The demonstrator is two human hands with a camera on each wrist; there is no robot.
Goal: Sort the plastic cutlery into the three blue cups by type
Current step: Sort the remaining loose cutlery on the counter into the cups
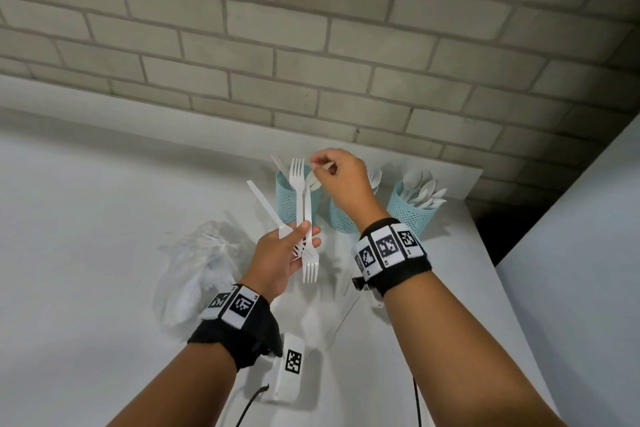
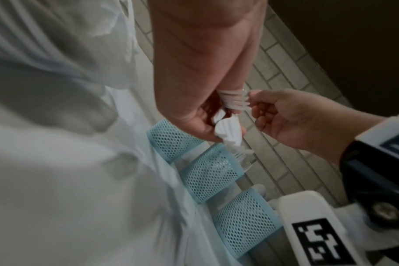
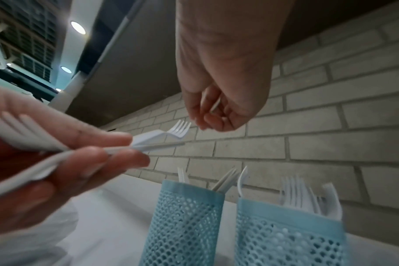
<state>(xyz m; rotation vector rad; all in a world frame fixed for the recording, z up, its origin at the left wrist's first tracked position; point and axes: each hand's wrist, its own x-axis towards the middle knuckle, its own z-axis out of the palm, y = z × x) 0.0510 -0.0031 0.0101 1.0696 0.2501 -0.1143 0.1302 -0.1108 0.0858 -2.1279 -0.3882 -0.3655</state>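
1. Above the middle of the white table [image 1: 86, 218], left hand [image 1: 277, 256] raised, fingers and thumb curled round a bundle of white plastic cutlery [image 1: 302, 218].
2. In that bundle: forks pointing both up and down, plus one flat handle [image 1: 263, 203] slanting up to the left, its type not readable.
3. Over the cups at the table's far edge, right hand [image 1: 341, 173] lifted, thumb and fingertips pinching a thin white piece [image 3: 215, 105]; too little of it visible to name the type.
4. Along the far edge, near the far right corner, three blue mesh cups in a row.
5. Left cup [image 1: 289, 199] partly behind the bundle, holding a few upright white pieces.
6. Middle cup [image 1: 341, 218] mostly hidden behind the right wrist; forks standing in it in the right wrist view.
7. Right cup [image 1: 408, 213] nearest the corner, filled with spoons.
8. On the table left of the hands, a crumpled clear plastic bag [image 1: 197, 274] with more white cutlery inside.
9. Behind the table's far edge, a pale brick wall [image 1: 311, 28].
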